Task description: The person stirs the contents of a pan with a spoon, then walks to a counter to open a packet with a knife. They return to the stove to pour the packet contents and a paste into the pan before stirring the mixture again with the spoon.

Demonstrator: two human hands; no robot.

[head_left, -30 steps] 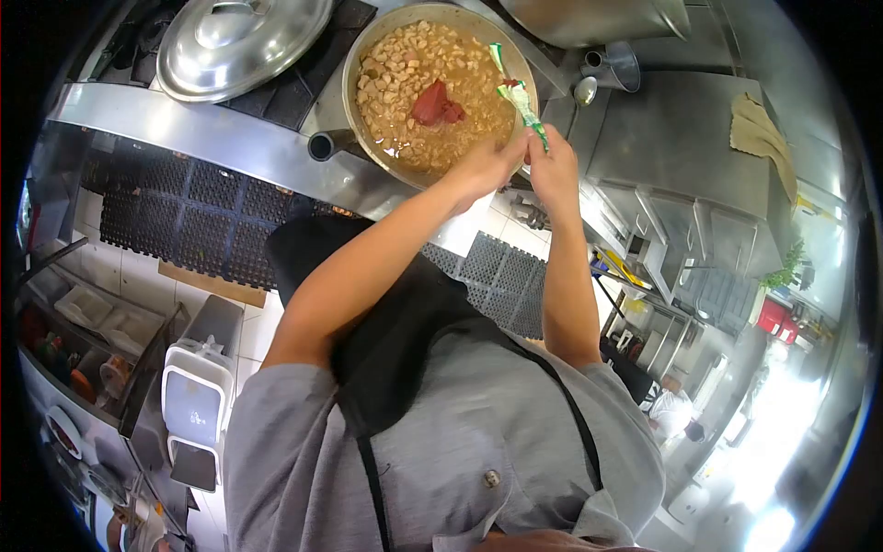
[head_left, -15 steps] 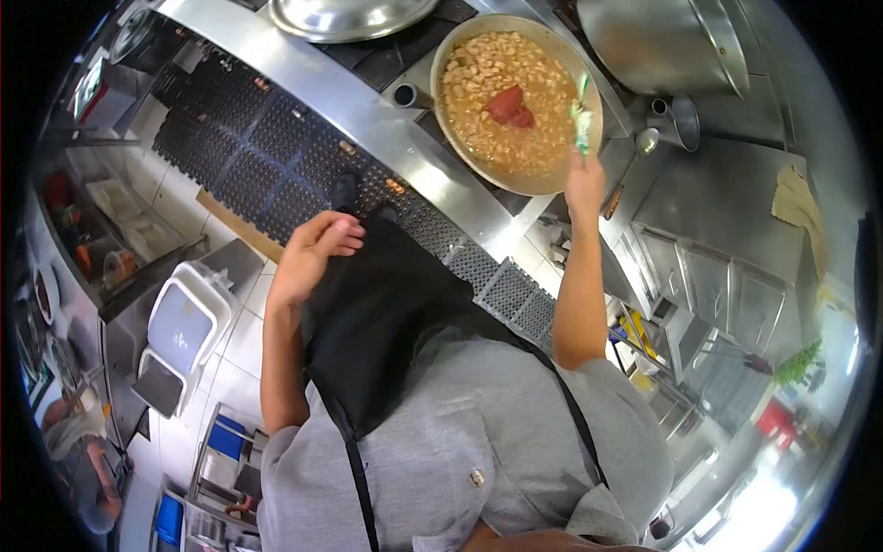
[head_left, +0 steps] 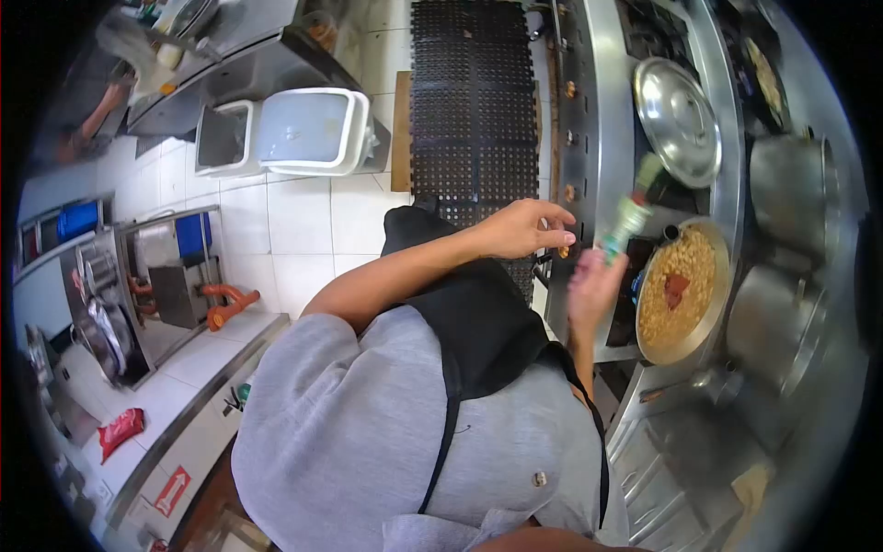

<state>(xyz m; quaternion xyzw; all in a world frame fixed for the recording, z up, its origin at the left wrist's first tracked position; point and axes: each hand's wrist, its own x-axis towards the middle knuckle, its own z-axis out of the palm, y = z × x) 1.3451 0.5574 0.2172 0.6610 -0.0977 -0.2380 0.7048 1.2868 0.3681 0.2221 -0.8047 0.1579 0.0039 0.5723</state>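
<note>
Head view: right hand (head_left: pixel 596 281), seemingly gripping packet (head_left: pixel 629 221), has cleared pan (head_left: pixel 721 299); left hand (head_left: pixel 528 228) unclosed.

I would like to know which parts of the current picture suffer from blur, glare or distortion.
Head view: right hand and green-and-white packet smeared, probably by motion, left hand clearer; head view: bright glare on the steel lid; head view: strong wide-angle bending, with black corners.

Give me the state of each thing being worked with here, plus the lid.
Pan: uncovered, holding food.
Red paste: lumped on the food, not stirred in.
Metal lid: off the pan, lying on the stove.
Packet: held, motion-blurred.
Right hand: closed around the packet.
Left hand: empty, fingers loosely curled.
</note>
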